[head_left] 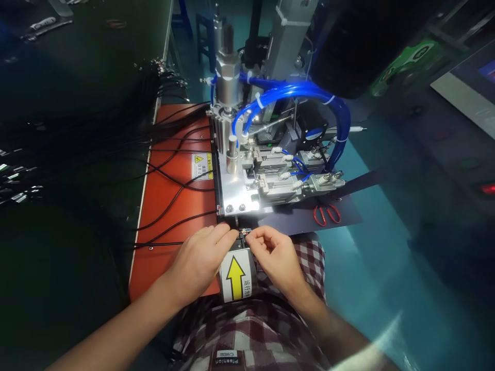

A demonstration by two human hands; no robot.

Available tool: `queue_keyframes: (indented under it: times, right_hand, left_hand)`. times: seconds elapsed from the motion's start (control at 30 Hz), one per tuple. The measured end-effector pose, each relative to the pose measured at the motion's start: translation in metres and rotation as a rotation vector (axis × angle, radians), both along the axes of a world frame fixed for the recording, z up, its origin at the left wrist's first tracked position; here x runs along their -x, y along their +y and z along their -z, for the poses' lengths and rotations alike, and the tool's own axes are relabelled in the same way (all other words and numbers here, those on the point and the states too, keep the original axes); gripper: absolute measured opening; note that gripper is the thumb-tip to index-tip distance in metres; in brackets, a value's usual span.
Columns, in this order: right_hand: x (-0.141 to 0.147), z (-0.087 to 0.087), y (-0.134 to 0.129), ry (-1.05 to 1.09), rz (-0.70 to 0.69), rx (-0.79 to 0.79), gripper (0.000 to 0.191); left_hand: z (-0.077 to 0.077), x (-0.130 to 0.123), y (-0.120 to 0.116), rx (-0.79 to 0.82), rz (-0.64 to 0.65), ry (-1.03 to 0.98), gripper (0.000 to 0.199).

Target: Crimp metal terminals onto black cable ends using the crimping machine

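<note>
At the near end of a metal machine [236, 195], both of my hands work close together over a small dark fixture [240, 244]. My left hand [203, 257] is closed, its fingertips pressed down at the fixture's left side on a black cable [164, 244] that runs in from the left. The right hand [276, 256] pinches with thumb and forefinger at the small shiny wire end [245, 232] of that cable. The fingertips hide most of this end. Below the fixture is a white label with a yellow arrow [235, 277].
Several black cables cross the orange board [170, 201] into the machine's left edge. A large cable bundle [116, 116] lies further left. Blue air tubes [297, 91] arch above the machine. Red-handled scissors [327, 215] lie on the dark plate to the right.
</note>
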State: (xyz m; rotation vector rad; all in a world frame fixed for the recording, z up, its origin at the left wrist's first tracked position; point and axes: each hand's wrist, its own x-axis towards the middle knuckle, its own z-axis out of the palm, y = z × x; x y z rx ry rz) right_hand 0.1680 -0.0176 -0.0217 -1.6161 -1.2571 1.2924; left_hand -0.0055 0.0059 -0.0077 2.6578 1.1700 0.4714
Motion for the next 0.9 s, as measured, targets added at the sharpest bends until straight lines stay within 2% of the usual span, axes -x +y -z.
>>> queue_keyframes:
  times: [0.1, 0.17, 0.23, 0.37, 0.43, 0.57, 0.7, 0.9]
  right_hand:
    - [0.000, -0.009, 0.003, -0.317, -0.087, -0.210, 0.016]
    - [-0.003, -0.011, 0.007, -0.426, -0.123, -0.297, 0.015]
    - [-0.006, -0.009, 0.010, -0.343, -0.123, -0.250, 0.016]
    - [-0.013, 0.006, 0.016, 0.133, -0.111, 0.080, 0.020]
    - [-0.015, 0.012, 0.017, 0.268, -0.103, 0.146, 0.023]
    - [-0.012, 0.018, 0.019, 0.301, -0.052, 0.099, 0.027]
    - [-0.005, 0.018, 0.021, 0.320, -0.015, 0.072, 0.024]
    - [-0.001, 0.017, 0.020, 0.412, 0.024, 0.064, 0.023]
  left_hand:
    - [0.001, 0.000, 0.000, -0.023, 0.000, -0.004, 0.022]
    - [0.001, 0.000, 0.000, -0.037, 0.002, -0.009, 0.021]
    - [0.001, 0.000, 0.001, -0.048, 0.006, -0.014, 0.022]
    - [-0.001, 0.000, 0.000, -0.022, 0.006, -0.015, 0.024]
    - [-0.003, 0.001, -0.001, 0.012, -0.012, 0.003, 0.026]
    - [-0.006, 0.001, -0.003, 0.043, -0.048, 0.013, 0.028]
    - [-0.008, 0.001, -0.004, 0.121, -0.050, -0.018, 0.031]
    - [-0.009, 0.000, -0.002, 0.147, -0.041, -0.036, 0.029]
